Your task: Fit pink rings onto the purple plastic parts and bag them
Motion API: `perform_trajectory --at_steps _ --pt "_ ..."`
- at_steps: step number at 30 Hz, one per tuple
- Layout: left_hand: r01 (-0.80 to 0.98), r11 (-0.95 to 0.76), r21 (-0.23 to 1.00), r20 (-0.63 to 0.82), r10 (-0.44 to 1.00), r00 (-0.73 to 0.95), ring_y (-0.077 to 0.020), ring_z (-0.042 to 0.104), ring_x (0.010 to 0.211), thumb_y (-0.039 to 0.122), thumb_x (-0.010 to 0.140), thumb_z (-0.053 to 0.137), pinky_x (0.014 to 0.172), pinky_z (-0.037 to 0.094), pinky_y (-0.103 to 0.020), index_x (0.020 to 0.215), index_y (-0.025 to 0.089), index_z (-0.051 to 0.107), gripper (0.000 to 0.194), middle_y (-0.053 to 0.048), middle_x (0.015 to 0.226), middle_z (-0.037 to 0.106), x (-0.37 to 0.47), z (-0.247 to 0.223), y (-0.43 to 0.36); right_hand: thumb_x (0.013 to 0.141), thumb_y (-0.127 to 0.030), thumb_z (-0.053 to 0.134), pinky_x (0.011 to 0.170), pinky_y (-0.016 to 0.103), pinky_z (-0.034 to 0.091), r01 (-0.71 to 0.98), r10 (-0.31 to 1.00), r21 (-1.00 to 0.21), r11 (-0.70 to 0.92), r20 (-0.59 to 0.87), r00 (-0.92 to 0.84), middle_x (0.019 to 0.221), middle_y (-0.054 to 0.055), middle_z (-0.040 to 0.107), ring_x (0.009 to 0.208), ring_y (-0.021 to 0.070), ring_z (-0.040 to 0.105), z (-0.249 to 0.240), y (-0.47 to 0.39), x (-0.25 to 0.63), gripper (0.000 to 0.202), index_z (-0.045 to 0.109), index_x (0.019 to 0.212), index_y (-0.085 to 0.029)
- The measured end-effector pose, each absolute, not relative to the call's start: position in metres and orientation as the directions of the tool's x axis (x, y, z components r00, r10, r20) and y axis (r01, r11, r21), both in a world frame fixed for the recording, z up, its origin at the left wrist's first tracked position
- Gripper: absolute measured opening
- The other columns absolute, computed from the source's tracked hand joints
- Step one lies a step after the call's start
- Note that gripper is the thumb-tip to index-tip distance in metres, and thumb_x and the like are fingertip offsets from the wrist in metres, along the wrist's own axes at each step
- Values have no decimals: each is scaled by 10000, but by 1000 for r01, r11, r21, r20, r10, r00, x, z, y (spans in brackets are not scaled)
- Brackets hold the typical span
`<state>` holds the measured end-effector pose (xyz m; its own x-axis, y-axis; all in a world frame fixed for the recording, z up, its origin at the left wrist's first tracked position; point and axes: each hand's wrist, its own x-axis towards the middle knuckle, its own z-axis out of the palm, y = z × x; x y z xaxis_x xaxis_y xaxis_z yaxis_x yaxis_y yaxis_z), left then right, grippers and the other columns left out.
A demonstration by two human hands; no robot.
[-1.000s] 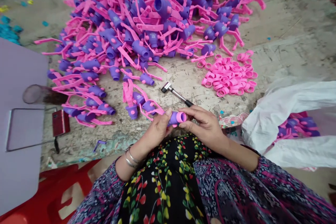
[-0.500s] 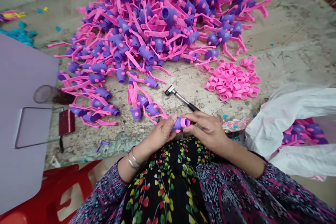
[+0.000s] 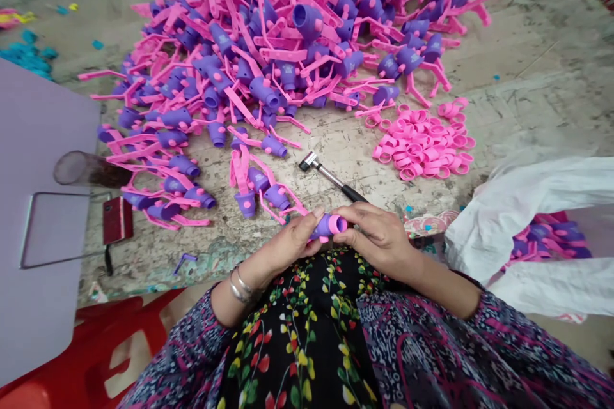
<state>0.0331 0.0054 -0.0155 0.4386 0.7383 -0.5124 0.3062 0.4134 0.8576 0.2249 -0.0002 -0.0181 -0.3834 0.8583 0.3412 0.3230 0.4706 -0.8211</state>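
My left hand (image 3: 286, 244) is closed round a purple plastic piece with pink arms (image 3: 322, 226), just above my lap at the table's near edge. On its open right end sits a pink ring (image 3: 338, 224). The thumb and fingers of my right hand (image 3: 384, 241) pinch this ring from the right side. Just beyond my hands lies a small hammer (image 3: 330, 176) with a metal head and black grip. Several similar purple and pink pieces (image 3: 258, 188) lie to its left. A heap of loose pink rings (image 3: 425, 144) is on its right.
A large pile of purple and pink pieces (image 3: 268, 45) covers the table's far side. At right, an open white sack (image 3: 467, 230) holds more pieces. On the left are a drinking glass (image 3: 79, 169), a dark red box-shaped item (image 3: 118, 220) and a red plastic chair (image 3: 115, 326).
The view has shifted slightly, so the table's contents appear a little further left. Both hands keep the same grip on the purple piece and its ring.
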Motion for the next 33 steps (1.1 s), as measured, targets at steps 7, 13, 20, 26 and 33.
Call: perform_trajectory --at_steps 7,13,20,26,33 --pt "201 553 808 -568 643 513 -66 190 427 632 909 323 426 163 -246 603 213 349 520 68 467 266 30 -22 6 933 -329 582 654 257 523 313 853 -825 470 334 -400 821 37 677 723 144 625 -18 -1 225 209 657 1082 -203" --pt "337 359 870 -487 732 477 -87 250 456 641 913 277 456 213 -257 599 205 381 548 55 487 311 32 -10 9 927 -446 564 805 319 538 151 875 -919 363 281 -394 961 61 656 894 168 625 -19 -1 227 311 664 1131 -234" --pt "667 -101 738 -249 878 409 -182 549 692 521 978 256 690 446 -325 813 183 566 487 -24 705 587 44 2 -1 959 -638 279 905 368 530 -449 934 -820 -355 -295 -200 983 83 710 938 172 669 -10 7 192 598 688 963 -201" --pt "718 -258 646 -156 876 456 -266 618 1015 517 965 312 895 484 -429 1051 158 613 477 -121 1111 653 48 2 -7 956 -604 360 758 278 541 -523 888 -724 -450 -297 -351 853 61 724 764 136 669 -15 6 186 531 675 976 -177" --pt "786 -207 583 -258 870 420 -266 645 922 543 961 288 748 498 -374 1032 177 598 485 -92 972 685 52 -9 -10 980 -432 396 628 245 517 -536 893 -715 -448 -327 -310 745 19 684 650 130 624 -30 2 184 309 566 1086 -197"
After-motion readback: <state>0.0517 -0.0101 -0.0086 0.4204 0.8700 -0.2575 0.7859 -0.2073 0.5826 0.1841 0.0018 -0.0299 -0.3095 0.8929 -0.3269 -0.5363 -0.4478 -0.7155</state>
